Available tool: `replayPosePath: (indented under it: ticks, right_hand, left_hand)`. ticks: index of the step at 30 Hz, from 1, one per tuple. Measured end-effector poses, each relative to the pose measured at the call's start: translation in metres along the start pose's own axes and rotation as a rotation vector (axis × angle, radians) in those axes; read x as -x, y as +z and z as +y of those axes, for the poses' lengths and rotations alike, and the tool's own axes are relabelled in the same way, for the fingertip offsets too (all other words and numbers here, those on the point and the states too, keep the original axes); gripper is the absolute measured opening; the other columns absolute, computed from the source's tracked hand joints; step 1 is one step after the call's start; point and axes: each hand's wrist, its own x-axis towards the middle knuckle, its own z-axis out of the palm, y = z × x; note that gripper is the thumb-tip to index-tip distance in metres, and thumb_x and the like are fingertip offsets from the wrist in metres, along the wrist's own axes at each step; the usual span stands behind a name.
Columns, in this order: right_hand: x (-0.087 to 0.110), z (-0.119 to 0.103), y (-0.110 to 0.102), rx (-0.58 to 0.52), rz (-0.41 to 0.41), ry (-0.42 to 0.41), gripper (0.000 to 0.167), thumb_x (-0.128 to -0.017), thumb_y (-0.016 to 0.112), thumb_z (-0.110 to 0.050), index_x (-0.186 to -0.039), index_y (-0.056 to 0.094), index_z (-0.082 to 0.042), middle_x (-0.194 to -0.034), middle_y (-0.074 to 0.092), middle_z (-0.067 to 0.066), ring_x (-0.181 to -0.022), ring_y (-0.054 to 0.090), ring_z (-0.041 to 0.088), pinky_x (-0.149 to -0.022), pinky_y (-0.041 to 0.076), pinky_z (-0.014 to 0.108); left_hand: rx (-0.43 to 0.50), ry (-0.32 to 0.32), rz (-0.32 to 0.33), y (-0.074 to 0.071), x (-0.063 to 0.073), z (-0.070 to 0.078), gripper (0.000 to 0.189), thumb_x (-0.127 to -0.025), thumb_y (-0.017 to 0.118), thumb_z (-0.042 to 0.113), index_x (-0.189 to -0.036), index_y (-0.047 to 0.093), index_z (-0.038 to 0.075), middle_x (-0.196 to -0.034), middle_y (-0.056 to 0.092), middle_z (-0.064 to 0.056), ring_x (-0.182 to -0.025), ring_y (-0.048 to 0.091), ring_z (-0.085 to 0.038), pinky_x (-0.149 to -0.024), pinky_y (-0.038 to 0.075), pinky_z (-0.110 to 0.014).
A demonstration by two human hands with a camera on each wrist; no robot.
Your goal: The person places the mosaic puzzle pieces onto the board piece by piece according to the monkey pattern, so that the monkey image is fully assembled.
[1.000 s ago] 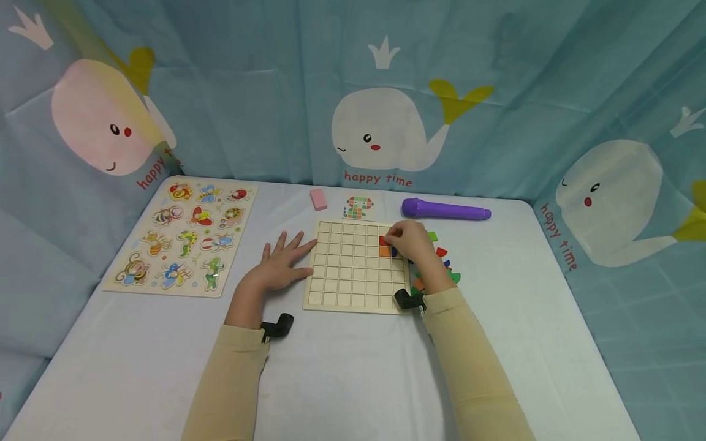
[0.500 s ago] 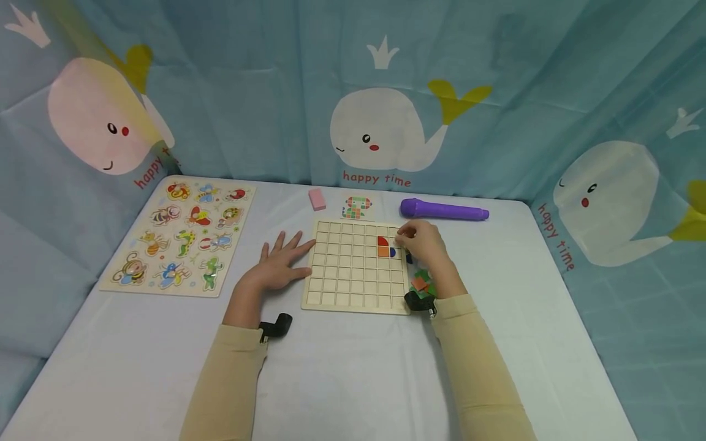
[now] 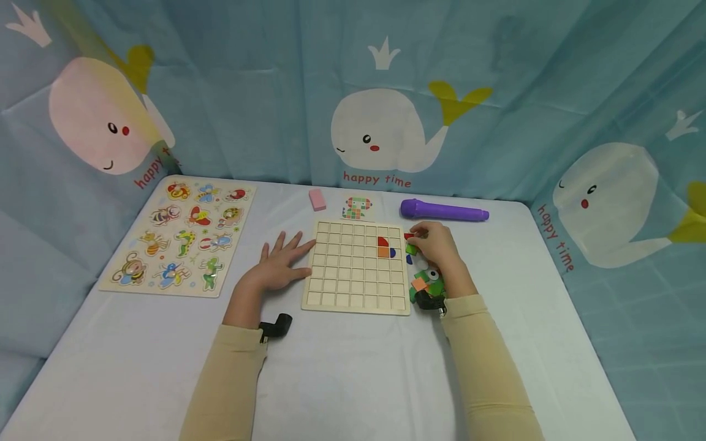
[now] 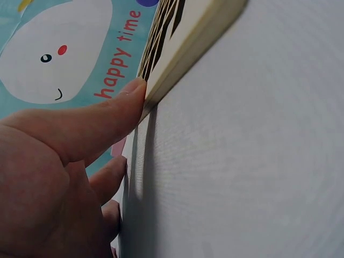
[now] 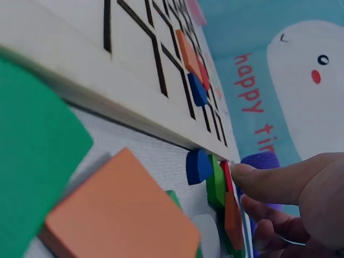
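Observation:
My left hand point(image 3: 277, 267) lies spread on the white table, its index fingertip and thumb at the left edge of a wooden grid board point(image 3: 346, 288). The left wrist view shows the thumb point(image 4: 115, 110) against the board's side. A red quarter-round piece point(image 3: 383, 242), an orange square point(image 3: 383, 252) and a blue half-round piece point(image 3: 392, 252) sit in the grid. Just past the board's right edge, my right hand point(image 3: 438, 248) reaches to loose pieces. Its thumb point(image 5: 258, 180) is at a red piece point(image 5: 226, 174) beside a green piece point(image 5: 216, 185); thumb and fingers stand apart.
Several loose pieces, among them an orange square point(image 5: 123, 209), lie along the board's right side. Behind the board are a pink eraser-like block point(image 3: 317, 199), a small pattern card point(image 3: 357, 207) and a purple toy microphone point(image 3: 444, 211). An insect puzzle board point(image 3: 179, 236) lies at left.
My right hand has moved right, off the grid, to the loose pieces, uncovering the red, orange and blue pieces in the board. The left hand has stayed in place.

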Motion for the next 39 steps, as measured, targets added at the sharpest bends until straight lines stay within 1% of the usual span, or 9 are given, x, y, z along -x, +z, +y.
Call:
replayPosePath:
  ticks: [7, 10, 14, 21, 27, 31, 34, 37, 39]
  right_hand:
    - [-0.006, 0.001, 0.003, 0.049, -0.028, 0.014, 0.03, -0.096, 0.071, -0.026, -0.122, 0.072, -0.011, -0.11, 0.065, 0.01, -0.099, 0.053, 0.028, -0.088, 0.047, 0.043]
    - [-0.009, 0.001, 0.004, 0.055, -0.022, 0.02, 0.026, -0.095, 0.072, -0.026, -0.115, 0.072, -0.01, -0.11, 0.065, 0.01, -0.099, 0.054, 0.028, -0.091, 0.048, 0.045]
    - [-0.008, 0.001, 0.002, 0.054, -0.023, 0.021, 0.023, -0.095, 0.072, -0.027, -0.107, 0.067, -0.009, -0.108, 0.065, 0.011, -0.097, 0.054, 0.028, -0.09, 0.048, 0.044]
    - [0.001, -0.002, -0.009, -0.086, -0.034, 0.022, 0.024, -0.098, 0.069, -0.031, -0.107, 0.061, -0.01, -0.101, 0.068, 0.013, -0.086, 0.06, 0.028, -0.072, 0.049, 0.037]
    - [0.011, -0.007, -0.011, -0.246, -0.109, -0.025, 0.024, -0.102, 0.061, -0.034, -0.111, 0.056, -0.012, -0.096, 0.075, 0.014, -0.076, 0.061, 0.032, -0.056, 0.041, 0.032]
    - [0.02, -0.011, -0.01, -0.275, -0.117, -0.106, 0.022, -0.103, 0.059, -0.032, -0.117, 0.06, -0.014, -0.102, 0.073, 0.017, -0.08, 0.058, 0.038, -0.059, 0.043, 0.033]
    - [0.025, -0.013, -0.008, -0.261, -0.122, -0.159, 0.027, -0.104, 0.058, -0.028, -0.126, 0.065, -0.013, -0.109, 0.072, 0.016, -0.087, 0.059, 0.038, -0.067, 0.046, 0.034]
    - [0.028, -0.016, -0.005, -0.239, -0.138, -0.183, 0.033, -0.103, 0.059, -0.025, -0.134, 0.063, -0.012, -0.111, 0.072, 0.014, -0.093, 0.063, 0.035, -0.072, 0.049, 0.034]
    - [0.03, -0.017, -0.002, -0.235, -0.146, -0.174, 0.034, -0.103, 0.061, -0.025, -0.133, 0.061, -0.009, -0.11, 0.073, 0.014, -0.093, 0.064, 0.032, -0.073, 0.049, 0.033]
  left_hand:
    - [-0.002, 0.0, 0.0, 0.0, 0.0, -0.001, 0.073, -0.098, 0.064, 0.038, -0.161, 0.029, 0.026, -0.171, 0.006, -0.011, -0.155, -0.016, -0.04, -0.118, -0.017, -0.065]
    - [0.004, 0.004, -0.002, 0.0, 0.0, 0.0, 0.072, -0.098, 0.064, 0.037, -0.161, 0.03, 0.025, -0.171, 0.006, -0.011, -0.155, -0.016, -0.04, -0.118, -0.017, -0.065]
    - [0.007, 0.004, -0.002, 0.0, 0.001, 0.001, 0.072, -0.098, 0.064, 0.036, -0.161, 0.03, 0.025, -0.171, 0.006, -0.011, -0.155, -0.015, -0.04, -0.118, -0.017, -0.065]
    - [0.006, 0.002, 0.003, -0.001, 0.002, 0.002, 0.072, -0.098, 0.064, 0.037, -0.161, 0.03, 0.025, -0.171, 0.006, -0.011, -0.155, -0.015, -0.04, -0.119, -0.017, -0.064]
    - [0.01, -0.004, 0.003, -0.001, 0.002, 0.004, 0.073, -0.098, 0.064, 0.037, -0.16, 0.03, 0.025, -0.171, 0.007, -0.011, -0.155, -0.015, -0.04, -0.119, -0.017, -0.064]
    - [0.008, -0.006, 0.006, -0.001, 0.002, 0.005, 0.072, -0.098, 0.064, 0.037, -0.16, 0.03, 0.026, -0.171, 0.007, -0.011, -0.155, -0.014, -0.04, -0.119, -0.017, -0.064]
    - [0.009, -0.009, 0.008, -0.001, 0.002, 0.004, 0.072, -0.098, 0.064, 0.037, -0.16, 0.03, 0.026, -0.171, 0.007, -0.01, -0.155, -0.015, -0.04, -0.119, -0.017, -0.064]
    - [0.006, -0.01, 0.01, 0.0, 0.001, 0.003, 0.072, -0.098, 0.064, 0.037, -0.16, 0.03, 0.026, -0.171, 0.006, -0.01, -0.155, -0.015, -0.039, -0.119, -0.017, -0.064]
    - [0.003, -0.009, 0.01, 0.001, 0.0, 0.001, 0.073, -0.097, 0.064, 0.037, -0.16, 0.03, 0.026, -0.171, 0.006, -0.009, -0.155, -0.015, -0.039, -0.119, -0.017, -0.064]
